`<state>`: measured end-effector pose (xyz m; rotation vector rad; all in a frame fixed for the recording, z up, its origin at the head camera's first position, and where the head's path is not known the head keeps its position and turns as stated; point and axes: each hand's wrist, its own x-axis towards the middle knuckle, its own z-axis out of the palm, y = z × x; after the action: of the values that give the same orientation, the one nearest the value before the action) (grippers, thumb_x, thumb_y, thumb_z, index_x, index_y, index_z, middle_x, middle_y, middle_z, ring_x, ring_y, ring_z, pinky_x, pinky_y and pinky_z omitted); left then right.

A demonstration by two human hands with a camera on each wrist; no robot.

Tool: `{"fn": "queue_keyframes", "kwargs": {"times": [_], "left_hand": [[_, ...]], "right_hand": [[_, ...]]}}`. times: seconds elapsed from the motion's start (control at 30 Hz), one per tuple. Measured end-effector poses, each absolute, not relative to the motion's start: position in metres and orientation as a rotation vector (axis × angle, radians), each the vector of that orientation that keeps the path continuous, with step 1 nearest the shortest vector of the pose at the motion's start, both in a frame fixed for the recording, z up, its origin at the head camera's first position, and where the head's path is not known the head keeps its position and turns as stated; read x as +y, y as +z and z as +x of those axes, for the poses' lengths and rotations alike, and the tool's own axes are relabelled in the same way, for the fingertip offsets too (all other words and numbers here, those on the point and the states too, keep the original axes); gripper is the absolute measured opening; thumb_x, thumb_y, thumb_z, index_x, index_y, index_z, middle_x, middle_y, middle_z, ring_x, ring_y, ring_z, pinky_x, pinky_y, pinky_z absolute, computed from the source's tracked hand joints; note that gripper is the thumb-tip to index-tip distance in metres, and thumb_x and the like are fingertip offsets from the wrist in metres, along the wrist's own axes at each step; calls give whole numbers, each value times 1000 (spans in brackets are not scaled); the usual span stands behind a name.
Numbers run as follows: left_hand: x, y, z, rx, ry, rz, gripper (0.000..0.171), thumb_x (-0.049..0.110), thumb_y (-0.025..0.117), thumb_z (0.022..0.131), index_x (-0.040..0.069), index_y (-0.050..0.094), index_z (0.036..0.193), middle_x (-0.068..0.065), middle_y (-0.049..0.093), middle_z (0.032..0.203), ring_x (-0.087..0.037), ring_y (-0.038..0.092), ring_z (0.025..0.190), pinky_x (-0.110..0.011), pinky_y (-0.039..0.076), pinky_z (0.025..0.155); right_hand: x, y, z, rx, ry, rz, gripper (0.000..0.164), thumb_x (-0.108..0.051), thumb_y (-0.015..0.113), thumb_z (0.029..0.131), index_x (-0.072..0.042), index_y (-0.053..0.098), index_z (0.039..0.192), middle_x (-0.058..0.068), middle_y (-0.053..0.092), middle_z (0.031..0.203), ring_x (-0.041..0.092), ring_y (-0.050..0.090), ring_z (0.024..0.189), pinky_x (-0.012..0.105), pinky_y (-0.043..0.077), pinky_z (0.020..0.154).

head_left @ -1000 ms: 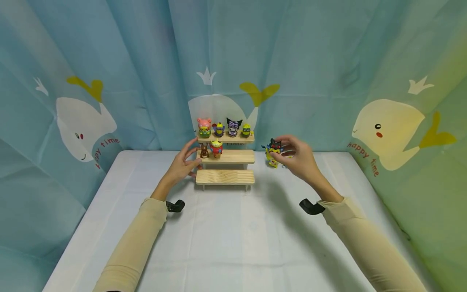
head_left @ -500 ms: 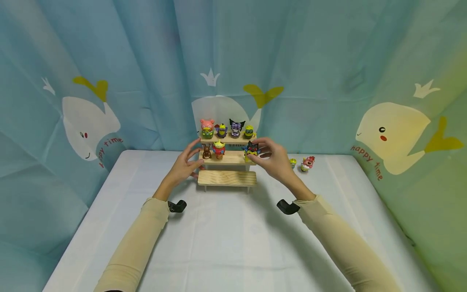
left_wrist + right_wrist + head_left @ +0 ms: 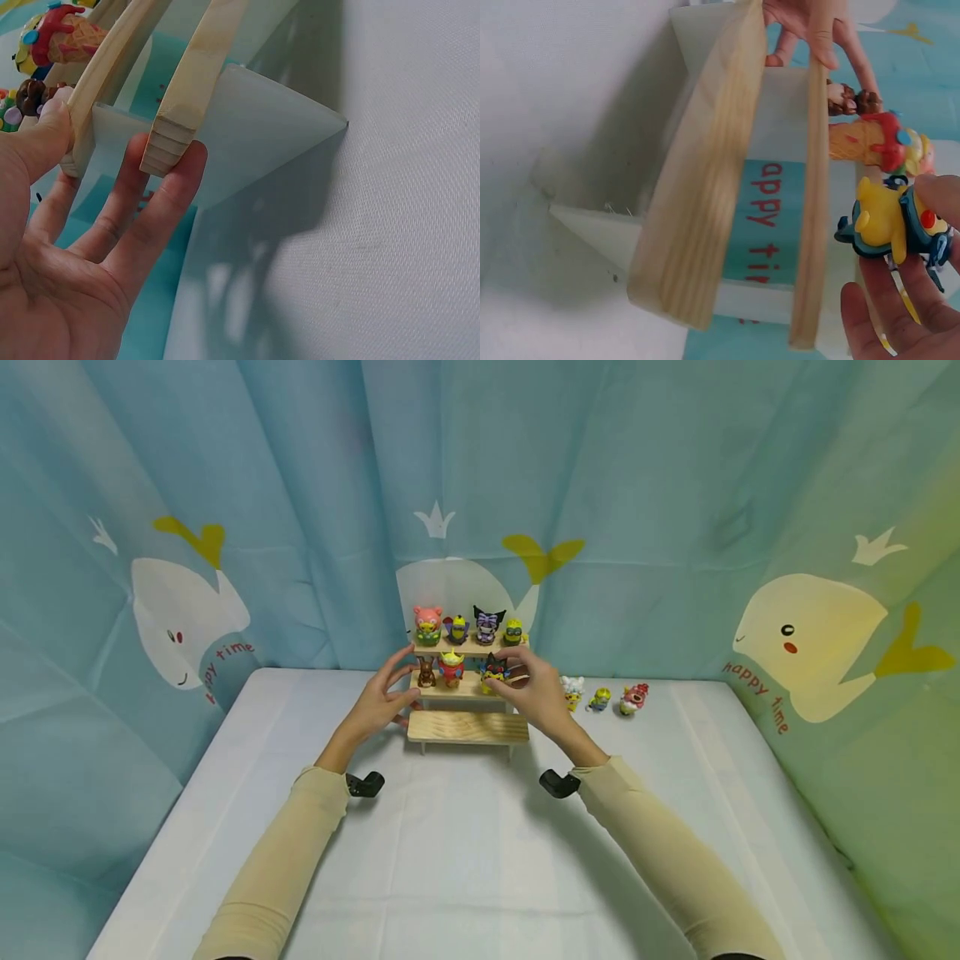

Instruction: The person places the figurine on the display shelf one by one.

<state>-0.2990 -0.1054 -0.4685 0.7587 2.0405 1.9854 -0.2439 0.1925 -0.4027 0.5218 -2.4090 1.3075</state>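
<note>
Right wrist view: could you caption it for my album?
Right hand holding a yellow-bodied figurine near the tiered wooden shelf.

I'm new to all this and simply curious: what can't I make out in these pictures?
Held figure: partly covered by the right hand in the right wrist view.
Right hand: cut off by that view's right edge.
Small yellow figure on the table: facial details too small in the head view.
Left sleeve: cut off by the head view's bottom edge.
</note>
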Motion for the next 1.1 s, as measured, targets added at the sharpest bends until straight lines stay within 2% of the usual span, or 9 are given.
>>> {"fn": "queue_keyframes", "kwargs": {"times": [0.2,0.5,0.7,0.83,1.1], "left_hand": [[-104,-469,-299,2044,1991,747,75,13,62,105,40,24,163,-11,31,164,-27,74,88,-48,62,56],[-104,-470,-300,2060,1981,729,75,14,62,104,40,24,163,-10,32,164,-24,74,88,-46,62,56],[-104,-470,-301,2079,1975,722,75,15,63,104,43,25,162,-9,32,164,-35,72,93,-56,60,59],[-105,-470,-301,2088,1974,719,75,15,64,104,43,25,162,-9,33,164,-40,71,95,-57,60,59],[-105,-471,-301,2094,1959,727,76,14,62,104,40,23,164,-10,31,165,-29,74,90,-59,59,61]], "right_hand": [[186,-412,-251,-2404,1312,499,40,-11,83,89,-6,66,125,21,69,111,34,73,93,42,63,81],[179,-421,-260,-2333,1355,521,40,-8,84,88,-4,67,124,19,70,112,36,70,101,49,61,83],[178,-424,-263,-2341,1318,529,40,-9,84,88,-6,67,124,17,69,114,32,70,100,47,61,82],[178,-425,-264,-2342,1312,537,40,-9,83,89,-6,66,125,17,68,114,32,70,100,47,61,83],[178,-427,-263,-2350,1319,530,40,-10,83,89,-8,66,126,16,67,115,31,69,101,45,61,84]]}}
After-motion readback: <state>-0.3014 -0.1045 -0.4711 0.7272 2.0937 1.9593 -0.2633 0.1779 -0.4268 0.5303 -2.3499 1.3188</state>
